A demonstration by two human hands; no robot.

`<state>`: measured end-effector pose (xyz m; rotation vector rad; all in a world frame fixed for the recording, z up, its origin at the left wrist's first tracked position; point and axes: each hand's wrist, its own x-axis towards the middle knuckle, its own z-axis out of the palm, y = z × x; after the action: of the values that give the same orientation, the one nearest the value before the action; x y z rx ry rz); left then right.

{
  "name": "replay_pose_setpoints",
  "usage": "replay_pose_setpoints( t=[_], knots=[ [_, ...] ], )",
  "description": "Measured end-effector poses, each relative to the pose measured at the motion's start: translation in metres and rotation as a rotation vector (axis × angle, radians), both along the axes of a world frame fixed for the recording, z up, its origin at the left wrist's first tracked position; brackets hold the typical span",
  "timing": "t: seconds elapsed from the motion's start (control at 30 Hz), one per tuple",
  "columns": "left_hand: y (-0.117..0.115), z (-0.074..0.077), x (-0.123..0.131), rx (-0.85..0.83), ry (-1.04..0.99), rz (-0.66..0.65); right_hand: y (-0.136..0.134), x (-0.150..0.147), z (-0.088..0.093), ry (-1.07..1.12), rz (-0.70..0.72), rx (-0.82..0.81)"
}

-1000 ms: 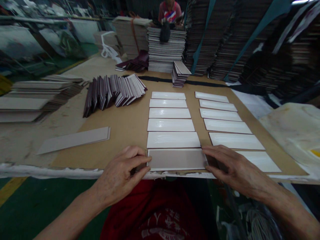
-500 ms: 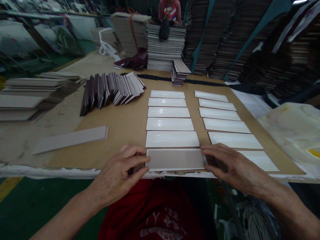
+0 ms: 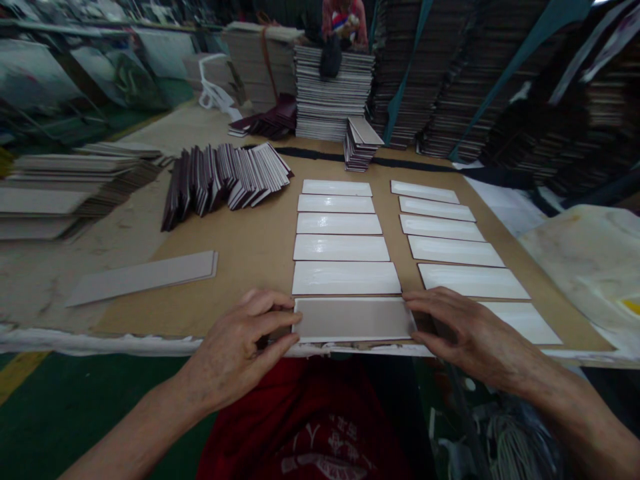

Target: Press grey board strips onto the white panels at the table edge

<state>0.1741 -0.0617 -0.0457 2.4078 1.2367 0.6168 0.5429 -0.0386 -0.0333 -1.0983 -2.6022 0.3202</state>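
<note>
A grey cardboard strip (image 3: 353, 319) lies at the near edge of the brown board (image 3: 250, 253), closest in the left column of glossy white strips (image 3: 340, 248). My left hand (image 3: 240, 347) pinches the strip's left end with thumb and fingers. My right hand (image 3: 465, 333) holds its right end, fingers curled at the corners. A second column of white strips (image 3: 453, 250) runs to the right, its nearest strip (image 3: 525, 323) partly under my right wrist.
A fanned row of dark-edged strips (image 3: 225, 177) stands at the back left. A loose grey strip (image 3: 143, 277) lies left. Tall stacks (image 3: 330, 93) line the far side, where another person (image 3: 343, 20) sits. A small pile (image 3: 361, 143) rests behind the columns.
Both hands stay on the ends of the grey strip; only the view has shifted slightly.
</note>
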Motion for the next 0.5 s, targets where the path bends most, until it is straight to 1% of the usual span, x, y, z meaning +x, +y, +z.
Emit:
replay_pose_setpoints(
  t=[0.17,0.37,0.5],
  knots=[
    [-0.0001,-0.0006,-0.0004,-0.009,0.000,-0.001,0.0009,0.0009,-0.0024,-0.005,-0.006,0.024],
    [0.0003,-0.0004,-0.0007,-0.001,0.008,0.002,-0.0002,-0.0011,0.0005,0.006,-0.001,0.043],
    [0.0006,-0.0005,-0.0001,0.011,-0.003,0.007,-0.0014,-0.0010,0.0026,0.017,-0.007,0.014]
  ],
)
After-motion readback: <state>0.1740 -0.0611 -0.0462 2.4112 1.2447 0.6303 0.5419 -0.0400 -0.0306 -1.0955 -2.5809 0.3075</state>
